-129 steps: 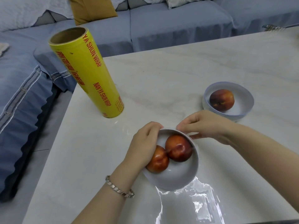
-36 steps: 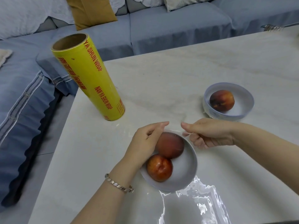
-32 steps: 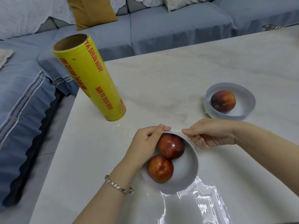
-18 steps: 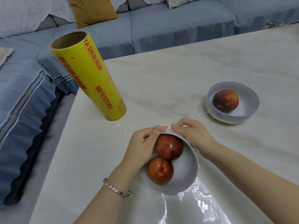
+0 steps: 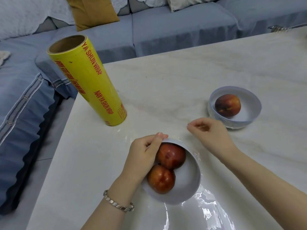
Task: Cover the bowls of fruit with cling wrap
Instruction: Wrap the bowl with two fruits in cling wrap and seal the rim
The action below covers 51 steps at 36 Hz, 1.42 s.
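Observation:
A white bowl (image 5: 187,183) holding two red fruits (image 5: 171,156) sits near the table's front edge. It rests on a clear sheet of cling wrap (image 5: 207,214) that shines in front of it. My left hand (image 5: 142,156) grips the bowl's far left rim, thumb on the edge. To the right of that rim, my right hand (image 5: 209,131) hovers with its fingertips pinched together, apparently on the barely visible film. A second white bowl (image 5: 249,117) with one fruit (image 5: 227,105) stands at the right, with film crinkled round its base.
A tall yellow roll of cling wrap (image 5: 89,82) stands upright near the table's left edge. The marble table (image 5: 182,77) stretches back to a blue sofa (image 5: 166,24) with a mustard cushion (image 5: 91,12). A metal object (image 5: 279,28) lies at the far right corner.
My right hand has left the bowl's far rim and moved up and to the right, fingers still pinched. My left hand keeps its hold on the rim. The bowl has barely shifted.

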Tool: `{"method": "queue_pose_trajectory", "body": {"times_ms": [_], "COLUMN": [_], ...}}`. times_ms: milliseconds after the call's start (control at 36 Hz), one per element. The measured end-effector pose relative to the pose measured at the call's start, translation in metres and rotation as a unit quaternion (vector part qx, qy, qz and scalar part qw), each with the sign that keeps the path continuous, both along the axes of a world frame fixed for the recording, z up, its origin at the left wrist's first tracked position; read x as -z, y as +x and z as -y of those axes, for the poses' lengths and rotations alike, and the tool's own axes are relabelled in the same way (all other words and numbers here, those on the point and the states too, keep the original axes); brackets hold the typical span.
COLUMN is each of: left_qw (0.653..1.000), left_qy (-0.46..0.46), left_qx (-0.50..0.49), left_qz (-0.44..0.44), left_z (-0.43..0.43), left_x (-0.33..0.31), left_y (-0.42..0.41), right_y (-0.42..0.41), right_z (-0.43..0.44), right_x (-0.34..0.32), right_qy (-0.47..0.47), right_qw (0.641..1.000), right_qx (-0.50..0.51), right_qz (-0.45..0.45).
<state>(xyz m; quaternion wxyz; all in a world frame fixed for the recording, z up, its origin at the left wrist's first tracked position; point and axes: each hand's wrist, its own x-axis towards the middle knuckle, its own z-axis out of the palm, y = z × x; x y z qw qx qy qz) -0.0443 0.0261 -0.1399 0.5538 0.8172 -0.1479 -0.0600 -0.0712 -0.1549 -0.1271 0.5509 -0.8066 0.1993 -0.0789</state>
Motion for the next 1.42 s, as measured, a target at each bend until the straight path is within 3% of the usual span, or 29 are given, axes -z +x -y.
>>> {"method": "queue_pose_trajectory", "body": {"times_ms": [83, 194, 472, 583, 639, 750, 833, 1056, 1278, 1417], "left_qw": [1.0, 1.0, 0.999, 0.985, 0.975, 0.965, 0.971, 0.991, 0.996, 0.998], "left_qy": [0.009, 0.01, 0.001, -0.04, -0.055, -0.068, -0.085, -0.08, -0.049, -0.033], "left_qx": [0.0, 0.005, -0.04, -0.143, -0.186, -0.219, -0.202, -0.052, 0.013, 0.011], "left_qz": [-0.003, -0.021, -0.037, -0.087, -0.113, -0.124, -0.098, -0.097, -0.072, -0.047], "left_z": [-0.002, 0.001, -0.003, -0.008, -0.005, 0.01, 0.016, 0.001, 0.007, 0.006], "left_x": [0.003, 0.002, 0.003, 0.003, 0.005, 0.011, 0.014, -0.005, -0.009, -0.007], "left_y": [0.003, 0.003, 0.004, 0.004, -0.001, -0.013, -0.021, -0.001, -0.001, -0.003], "right_y": [-0.021, -0.031, -0.015, -0.028, -0.03, -0.025, -0.023, -0.019, -0.01, -0.001], "right_z": [-0.009, -0.025, -0.015, -0.005, -0.002, 0.003, 0.01, 0.007, -0.001, 0.001], "right_x": [-0.02, -0.016, -0.002, 0.008, 0.01, 0.001, -0.001, -0.007, -0.024, -0.03], "right_qy": [0.036, 0.029, 0.059, 0.208, 0.226, 0.175, 0.189, 0.178, -0.012, -0.044], "right_qw": [0.99, 0.967, 0.975, 0.967, 0.966, 0.98, 0.979, 0.978, 0.976, 0.977], "right_qx": [-0.105, -0.249, -0.201, -0.116, -0.107, -0.09, -0.067, -0.1, -0.203, -0.197], "right_qz": [0.083, 0.05, -0.08, -0.094, -0.071, -0.034, -0.041, -0.045, -0.073, -0.072]}}
